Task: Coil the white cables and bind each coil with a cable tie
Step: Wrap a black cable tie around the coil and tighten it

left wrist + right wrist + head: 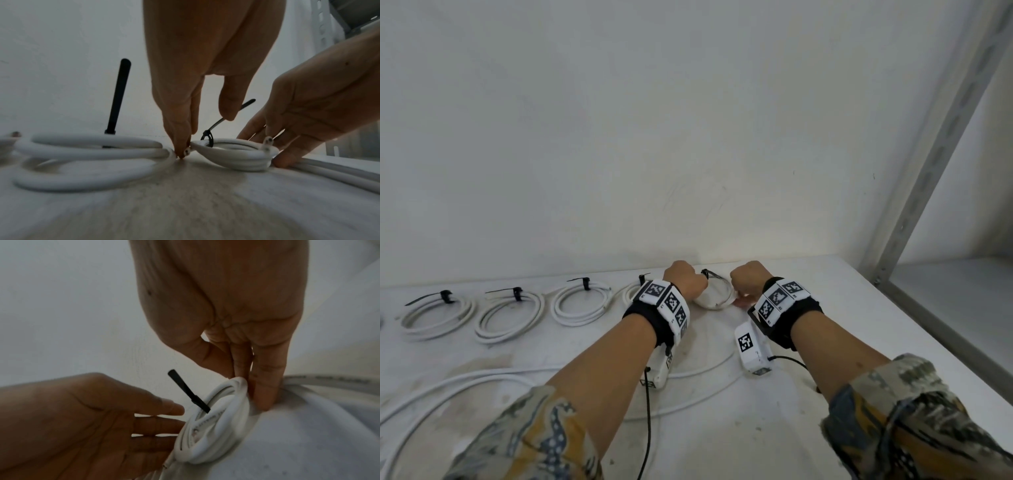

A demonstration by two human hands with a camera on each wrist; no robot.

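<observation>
A small white cable coil (717,298) lies near the wall between my two hands, bound by a black cable tie (708,273) whose tail sticks up. My left hand (685,281) points its straight fingers down, and the fingertips (180,152) touch the coil's (232,160) left edge beside a cut cable end. The thumb sits close to the tie (207,137). My right hand (750,281) holds the coil's right edge between its fingers (264,386), some behind the coil (218,426) and some in front. The coil sits tilted on the table.
Three bound coils (510,315) lie in a row to the left, and a fourth (92,154) sits right beside my left hand. A loose white cable (482,383) snakes across the front of the table. A metal shelf upright (928,164) stands at the right.
</observation>
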